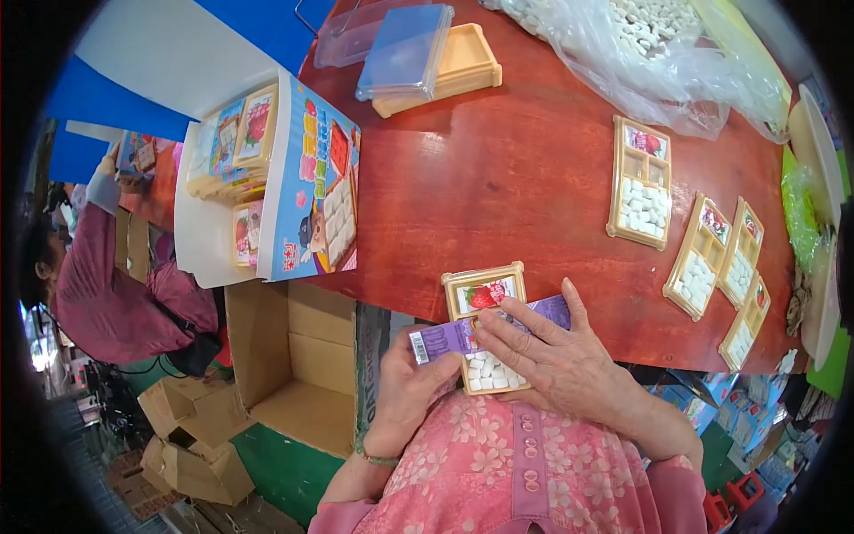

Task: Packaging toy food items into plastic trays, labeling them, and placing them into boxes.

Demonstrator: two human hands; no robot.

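A cream plastic candy tray (452, 291) rests at the near table edge against my body, with a strawberry picture card in its upper part and white candy pieces in its lower part. Across its middle lies a purple printed card strip (445, 340); I cannot tell whether it runs underneath the tray. My left hand (405, 400) grips the strip's left end, thumb at its lower edge and the other fingers mostly hidden. Over the strip and tray my right hand (560, 365) lies flat with its fingers stretched out, covering part of both.
Several filled trays (640, 182) lie on the right of the red table (498, 169). At the back are a plastic bag of white candies (649, 27) and stacked trays with a clear lid (405, 52). A display box (311, 178) stands left, above an open carton (311, 392). Another person (116, 285) is far left.
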